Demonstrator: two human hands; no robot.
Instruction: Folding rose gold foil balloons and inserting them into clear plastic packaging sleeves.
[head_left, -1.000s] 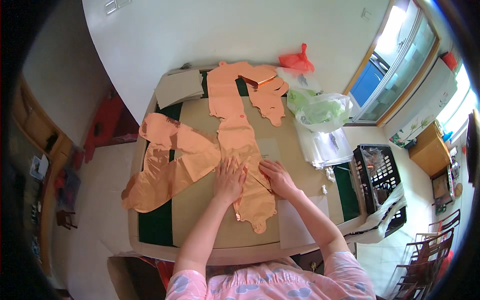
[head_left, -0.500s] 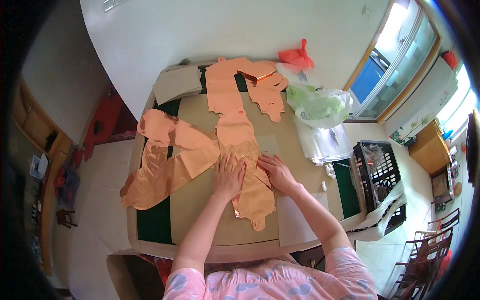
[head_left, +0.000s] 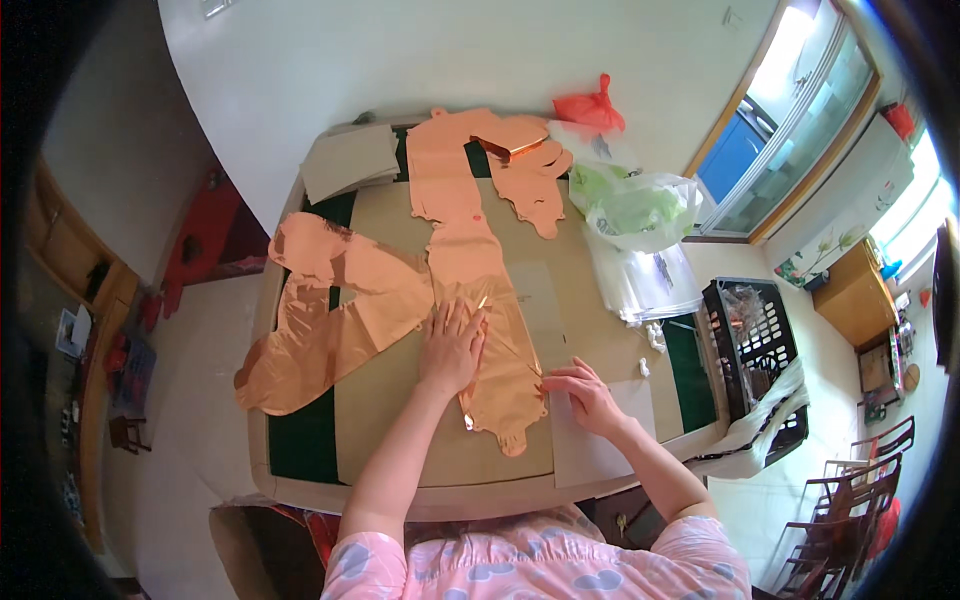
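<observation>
A large flat rose-gold foil balloon [head_left: 490,385], not inflated, is spread over brown cardboard on the table. Its long middle strip is creased and runs toward me. A wide looped part [head_left: 330,330] fans out to the left, and another part [head_left: 530,200] curls over at the far end. My left hand [head_left: 452,345] lies flat on the left edge of the strip, fingers stretched forward. At the strip's lower right edge is my right hand [head_left: 588,398], its fingers loosely extended and their tips at the foil's rim.
Grey cardboard pieces [head_left: 350,163] are stacked far left. Far right hold a red plastic bag [head_left: 592,107], a white-and-green bag [head_left: 640,210] and clear plastic sleeves [head_left: 650,285]. A white sheet [head_left: 600,445] lies under my right wrist. A black crate [head_left: 755,345] stands beyond the right edge.
My right hand has slid toward me and to the right, from on the foil to its lower right edge. The left hand stays flat on the foil.
</observation>
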